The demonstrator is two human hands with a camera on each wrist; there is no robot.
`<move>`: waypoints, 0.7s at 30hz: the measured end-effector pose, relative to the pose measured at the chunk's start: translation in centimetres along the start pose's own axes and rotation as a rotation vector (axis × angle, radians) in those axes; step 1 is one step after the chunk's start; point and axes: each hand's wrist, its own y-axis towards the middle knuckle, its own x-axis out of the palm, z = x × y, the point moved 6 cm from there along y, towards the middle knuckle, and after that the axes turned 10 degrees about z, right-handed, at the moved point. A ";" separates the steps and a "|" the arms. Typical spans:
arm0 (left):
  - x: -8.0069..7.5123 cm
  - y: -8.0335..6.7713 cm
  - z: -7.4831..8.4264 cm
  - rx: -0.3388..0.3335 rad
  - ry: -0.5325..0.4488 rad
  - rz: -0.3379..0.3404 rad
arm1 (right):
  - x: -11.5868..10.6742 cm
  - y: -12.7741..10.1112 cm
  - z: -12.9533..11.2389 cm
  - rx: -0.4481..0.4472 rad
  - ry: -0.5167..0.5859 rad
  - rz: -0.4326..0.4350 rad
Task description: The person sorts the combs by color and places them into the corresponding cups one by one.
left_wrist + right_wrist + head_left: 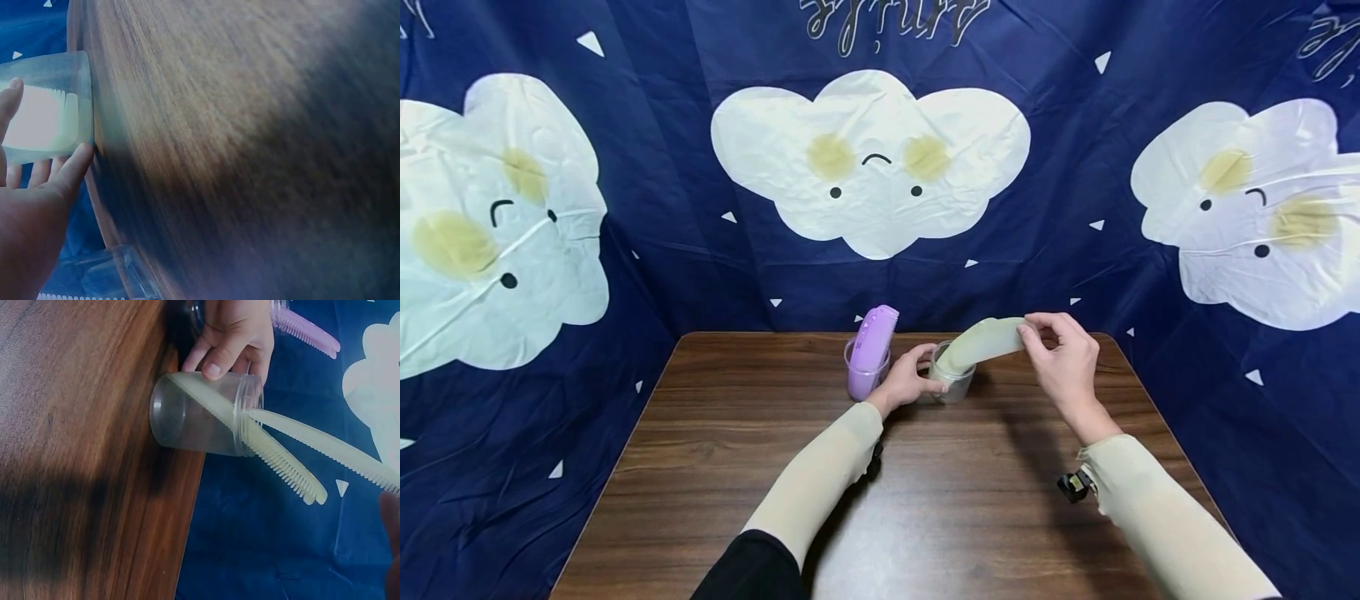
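Note:
Two clear jars stand near the table's far edge. The left jar (867, 377) holds a purple comb (874, 337). My left hand (910, 379) grips the right jar (953, 382) from the side, its fingers (219, 359) curled on the wall (84, 100). A pale yellow comb (981, 342) leans out of this jar to the right. My right hand (1030, 333) pinches its upper end. In the right wrist view two pale toothed strips (284, 462) fan out of the jar (200, 415) mouth. The comb (37, 119) shows through the jar wall in the left wrist view.
The brown wooden table (925, 500) stretches toward me from the jars. A dark blue cloth with white clouds (868, 158) hangs behind and along both sides. The purple comb (306, 331) sits just beyond my left hand.

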 end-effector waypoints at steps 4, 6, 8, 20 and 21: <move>-0.1 -0.1 0.0 0.002 0.006 0.004 | 0.6 -0.2 0.3 -0.001 -0.008 0.001; -0.1 -0.1 -0.1 0.003 0.009 0.004 | 0.8 -0.2 0.4 -0.008 -0.005 0.010; -0.1 -0.2 0.0 0.005 0.008 0.004 | 1.1 -0.3 0.5 -0.017 -0.007 0.014; 0.0 -0.1 0.0 0.015 0.004 0.000 | 3.0 -0.6 1.1 -0.023 -0.056 -0.039; 0.0 -0.1 0.0 0.016 0.004 -0.003 | 3.1 -0.6 1.2 -0.025 -0.057 -0.043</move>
